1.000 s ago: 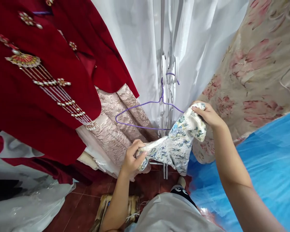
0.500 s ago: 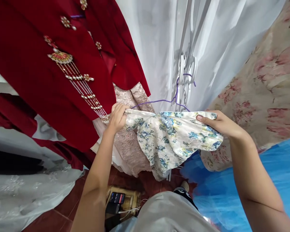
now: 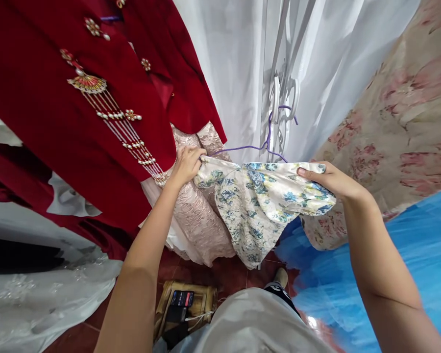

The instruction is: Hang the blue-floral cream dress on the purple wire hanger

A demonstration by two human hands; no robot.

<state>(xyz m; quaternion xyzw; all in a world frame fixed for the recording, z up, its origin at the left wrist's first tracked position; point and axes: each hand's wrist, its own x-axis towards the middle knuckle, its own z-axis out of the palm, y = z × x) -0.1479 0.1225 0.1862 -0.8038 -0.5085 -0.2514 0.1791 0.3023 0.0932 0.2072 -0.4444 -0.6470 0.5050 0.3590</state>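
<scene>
Against white drapery (image 3: 230,63) at 12 o'clock, gripping blue-floral garment (image 3: 257,206) with left hand (image 3: 186,167) at 9, right hand (image 3: 334,179) at 3. Pulled wider than earlier, now masking lower bar of purple hanger (image 3: 266,143).

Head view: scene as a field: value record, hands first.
left hand: grips floral garment by one end of top edge
right hand: grips the other end
floral garment: spread between the hands, lower part hanging
hanger: purple hanger, hook at white loops; partly hidden behind floral garment
left side: red garment, beaded tassel
right side: blue fabric
below: wooden stool, lit-screen device on it
</scene>
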